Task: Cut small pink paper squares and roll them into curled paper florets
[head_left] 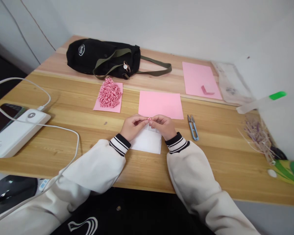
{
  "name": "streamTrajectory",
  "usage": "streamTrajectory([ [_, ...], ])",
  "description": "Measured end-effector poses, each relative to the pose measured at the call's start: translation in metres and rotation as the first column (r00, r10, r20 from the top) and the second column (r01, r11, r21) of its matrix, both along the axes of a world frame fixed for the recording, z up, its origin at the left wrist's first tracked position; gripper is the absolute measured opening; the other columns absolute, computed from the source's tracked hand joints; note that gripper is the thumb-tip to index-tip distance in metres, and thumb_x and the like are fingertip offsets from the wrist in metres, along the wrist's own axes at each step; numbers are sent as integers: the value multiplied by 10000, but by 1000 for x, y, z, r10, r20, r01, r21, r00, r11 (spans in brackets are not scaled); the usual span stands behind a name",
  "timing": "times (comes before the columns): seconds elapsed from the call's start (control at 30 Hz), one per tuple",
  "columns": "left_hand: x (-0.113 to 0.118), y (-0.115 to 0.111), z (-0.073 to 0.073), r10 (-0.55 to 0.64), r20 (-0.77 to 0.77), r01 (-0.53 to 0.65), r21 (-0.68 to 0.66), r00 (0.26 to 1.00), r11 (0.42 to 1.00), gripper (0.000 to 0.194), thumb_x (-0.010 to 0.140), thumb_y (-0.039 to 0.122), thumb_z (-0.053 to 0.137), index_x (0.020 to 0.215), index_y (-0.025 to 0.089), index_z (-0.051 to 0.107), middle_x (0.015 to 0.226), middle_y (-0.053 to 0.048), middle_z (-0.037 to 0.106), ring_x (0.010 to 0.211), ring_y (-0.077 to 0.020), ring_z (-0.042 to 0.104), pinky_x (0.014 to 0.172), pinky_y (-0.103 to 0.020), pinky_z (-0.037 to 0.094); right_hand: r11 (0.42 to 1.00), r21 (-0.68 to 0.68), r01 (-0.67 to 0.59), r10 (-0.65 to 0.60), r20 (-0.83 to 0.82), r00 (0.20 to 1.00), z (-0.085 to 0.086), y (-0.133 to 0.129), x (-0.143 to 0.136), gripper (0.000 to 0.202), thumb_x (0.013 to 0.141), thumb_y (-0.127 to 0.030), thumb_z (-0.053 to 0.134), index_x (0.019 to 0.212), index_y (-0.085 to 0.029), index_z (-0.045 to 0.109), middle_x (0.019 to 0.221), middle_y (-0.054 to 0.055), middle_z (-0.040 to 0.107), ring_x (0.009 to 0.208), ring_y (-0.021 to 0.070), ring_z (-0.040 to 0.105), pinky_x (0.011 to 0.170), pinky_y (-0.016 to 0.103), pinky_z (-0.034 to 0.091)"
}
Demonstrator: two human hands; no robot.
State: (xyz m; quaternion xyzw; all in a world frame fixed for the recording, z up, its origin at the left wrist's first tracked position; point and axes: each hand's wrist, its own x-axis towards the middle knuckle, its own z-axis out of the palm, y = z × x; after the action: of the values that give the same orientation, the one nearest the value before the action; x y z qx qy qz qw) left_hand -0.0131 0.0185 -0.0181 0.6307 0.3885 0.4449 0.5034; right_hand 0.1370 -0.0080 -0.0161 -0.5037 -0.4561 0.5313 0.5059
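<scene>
Left hand, right hand — fingers pinched closed on one small pink piece — three pink sheets.

My counter: wood, smooth, faint sheen. My bag: black cloth, matt; olive straps of woven webbing. White sheet before me: smooth matt paper. Pink cluster: knobbly, rough surface. My held pink piece: too small to tell material. Snips: metal blades, smooth blue handles. Power bank: white plastic, lightly glossy. My sleeves: smooth pale cloth, ribbed knit cuffs.
</scene>
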Motion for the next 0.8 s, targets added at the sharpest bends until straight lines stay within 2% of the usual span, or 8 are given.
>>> streamTrajectory([
  [0.33,0,0,-2,18,-18,-18,-8,1000,1000,164,655,302,686,719,152,699,750,-67,688,695,-157,606,684,-297,479,1000,3,1,-1,8,1000,0,0,0,290,528,-403,745,626,-173,598,585,-19,591,527,81,499,525,251,428],
  [0.8,1,-1,-1,3,32,-2,-26,999,1000,182,652,306,694,727,141,688,784,-77,692,739,-167,626,700,-302,490,1000,23,-3,2,14,1000,-1,0,2,286,561,-401,734,612,-167,579,540,-33,556,503,71,476,506,240,403],
])
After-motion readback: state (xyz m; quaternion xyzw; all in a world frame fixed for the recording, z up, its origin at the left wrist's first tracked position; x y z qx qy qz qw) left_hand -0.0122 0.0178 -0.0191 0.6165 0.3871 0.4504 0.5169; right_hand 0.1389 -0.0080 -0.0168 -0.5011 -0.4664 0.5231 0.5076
